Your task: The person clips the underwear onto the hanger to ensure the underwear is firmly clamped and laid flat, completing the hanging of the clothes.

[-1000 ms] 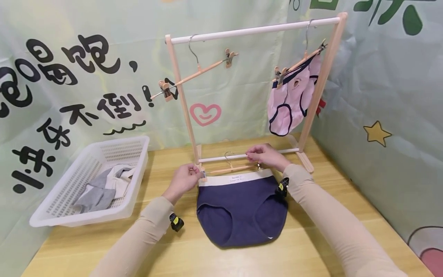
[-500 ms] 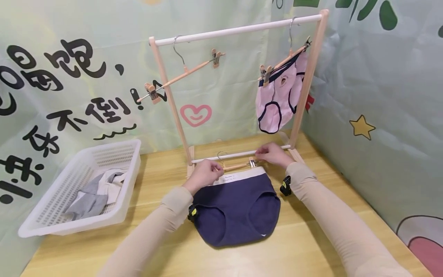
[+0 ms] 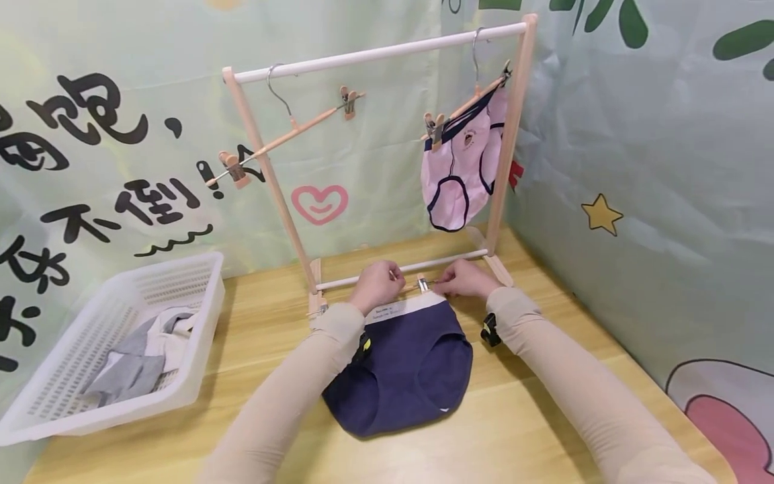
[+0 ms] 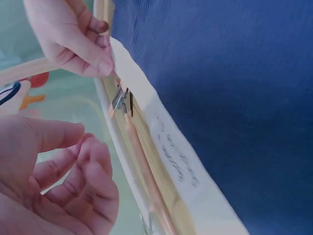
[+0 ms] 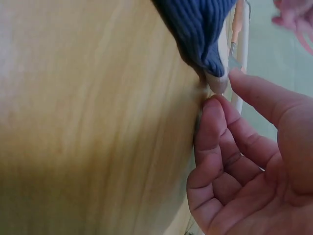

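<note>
Navy briefs point(image 3: 417, 363) with a white waistband lie flat on the table. Along the waistband runs a wooden clip hanger point(image 4: 146, 169), its right clip point(image 3: 422, 284) at the band near the right corner. My right hand point(image 3: 465, 278) pinches that corner of the waistband between thumb and fingers, just outside the clip. Close to the hanger's middle, my left hand point(image 3: 379, 289) is raised with its fingers loosely curled and thumb near the index finger, holding nothing. The left forearm hides part of the band's left end.
Behind stands a drying rack point(image 3: 387, 54) with a bare clip hanger point(image 3: 296, 131) at left. Pink briefs point(image 3: 459, 168) hang from another at right. A white basket point(image 3: 205, 323) with grey and cream cloth point(image 3: 139, 356) sits at left.
My left hand has moved right, from the hanger's left clip to its middle. The right hand has come down to the waistband's right corner. The head view has turned rightward.
</note>
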### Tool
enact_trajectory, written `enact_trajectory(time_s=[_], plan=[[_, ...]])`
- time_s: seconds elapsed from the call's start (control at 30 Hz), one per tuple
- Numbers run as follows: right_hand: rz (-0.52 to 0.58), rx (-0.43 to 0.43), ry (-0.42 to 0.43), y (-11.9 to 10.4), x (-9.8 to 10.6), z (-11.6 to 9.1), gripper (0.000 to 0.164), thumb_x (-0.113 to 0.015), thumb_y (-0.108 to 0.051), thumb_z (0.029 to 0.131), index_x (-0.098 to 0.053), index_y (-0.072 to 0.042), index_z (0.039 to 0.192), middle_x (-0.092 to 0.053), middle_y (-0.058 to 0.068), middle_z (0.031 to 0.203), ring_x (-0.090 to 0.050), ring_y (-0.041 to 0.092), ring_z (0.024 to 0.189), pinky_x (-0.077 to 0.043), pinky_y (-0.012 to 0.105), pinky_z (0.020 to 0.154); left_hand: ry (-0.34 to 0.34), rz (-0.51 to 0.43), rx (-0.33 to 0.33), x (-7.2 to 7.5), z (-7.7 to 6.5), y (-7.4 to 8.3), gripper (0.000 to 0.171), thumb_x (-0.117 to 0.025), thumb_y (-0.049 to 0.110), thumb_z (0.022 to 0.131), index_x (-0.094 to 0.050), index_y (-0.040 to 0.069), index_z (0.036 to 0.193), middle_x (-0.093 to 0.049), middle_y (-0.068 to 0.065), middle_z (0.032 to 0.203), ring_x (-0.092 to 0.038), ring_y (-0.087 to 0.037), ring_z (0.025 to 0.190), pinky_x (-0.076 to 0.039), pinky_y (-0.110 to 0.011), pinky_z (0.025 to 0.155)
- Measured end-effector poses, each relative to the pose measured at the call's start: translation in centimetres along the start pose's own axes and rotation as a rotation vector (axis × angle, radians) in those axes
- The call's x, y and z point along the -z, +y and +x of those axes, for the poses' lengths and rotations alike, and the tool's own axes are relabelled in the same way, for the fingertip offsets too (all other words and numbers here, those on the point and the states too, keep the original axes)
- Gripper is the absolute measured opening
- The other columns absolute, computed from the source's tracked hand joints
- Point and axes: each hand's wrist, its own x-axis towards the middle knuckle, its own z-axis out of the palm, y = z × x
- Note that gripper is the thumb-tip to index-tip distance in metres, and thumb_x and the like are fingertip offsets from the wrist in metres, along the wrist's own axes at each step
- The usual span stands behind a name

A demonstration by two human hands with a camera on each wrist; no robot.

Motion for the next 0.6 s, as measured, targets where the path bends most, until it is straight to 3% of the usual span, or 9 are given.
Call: enact_trajectory(time_s=[0.1, 0.27, 0.4, 0.5, 0.6], plan=[[-0.017, -0.005, 0.016, -0.1, -0.3, -0.3, 0.021, -0.082, -0.024, 0.094, -0.082, -0.003, 0.092, -0.069, -0.004, 0.071, -0.055, 0.007, 0.065, -0.042, 0.023, 0.063, 0.02, 0.028, 0.0, -0.7, 1.2, 0.8, 0.012, -0.068, 0.018, 0.104, -0.076, 0.009, 0.104, -0.077, -0.007, 0.098, -0.068, -0.02, 0.08, -0.054, -0.033, 0.076], [-0.009, -0.022, 0.01, -0.1, -0.7, -0.4, 0.024, -0.085, -0.03, 0.091, -0.079, -0.008, 0.083, -0.064, -0.009, 0.068, -0.053, 0.008, 0.067, -0.041, 0.024, 0.065, 0.063, 0.068, 0.004, -2.3, 3.3, 0.9, 0.012, -0.071, 0.018, 0.101, -0.077, 0.008, 0.104, -0.077, -0.011, 0.099, -0.065, -0.024, 0.082, -0.053, -0.036, 0.078], [0.012, -0.068, -0.013, 0.1, -0.8, -0.5, 0.026, -0.086, -0.032, 0.089, -0.077, -0.01, 0.079, -0.06, -0.009, 0.066, -0.049, 0.009, 0.064, -0.038, 0.024, 0.062, 0.05, 0.062, -0.007, -4.5, 5.9, -1.1, 0.016, -0.072, 0.024, 0.099, -0.078, 0.009, 0.097, -0.077, -0.008, 0.093, -0.069, -0.025, 0.083, -0.057, -0.04, 0.077], [0.012, -0.081, -0.018, 0.3, -0.7, -0.6, 0.027, -0.087, -0.032, 0.089, -0.075, -0.011, 0.076, -0.058, -0.01, 0.064, -0.046, 0.009, 0.062, -0.035, 0.025, 0.06, 0.068, 0.077, -0.024, -6.7, 8.0, -3.2, 0.018, -0.073, 0.029, 0.097, -0.075, 0.014, 0.086, -0.074, -0.001, 0.083, -0.067, -0.021, 0.076, -0.056, -0.036, 0.072], [0.016, -0.07, -0.01, 0.7, -0.4, -0.6, 0.026, -0.087, -0.03, 0.089, -0.074, -0.011, 0.075, -0.057, -0.01, 0.063, -0.044, 0.009, 0.061, -0.033, 0.024, 0.059, 0.078, 0.108, -0.009, -7.3, 8.5, -3.0, 0.023, -0.073, 0.029, 0.095, -0.069, 0.017, 0.076, -0.066, 0.003, 0.073, -0.061, -0.017, 0.069, -0.052, -0.034, 0.069]])
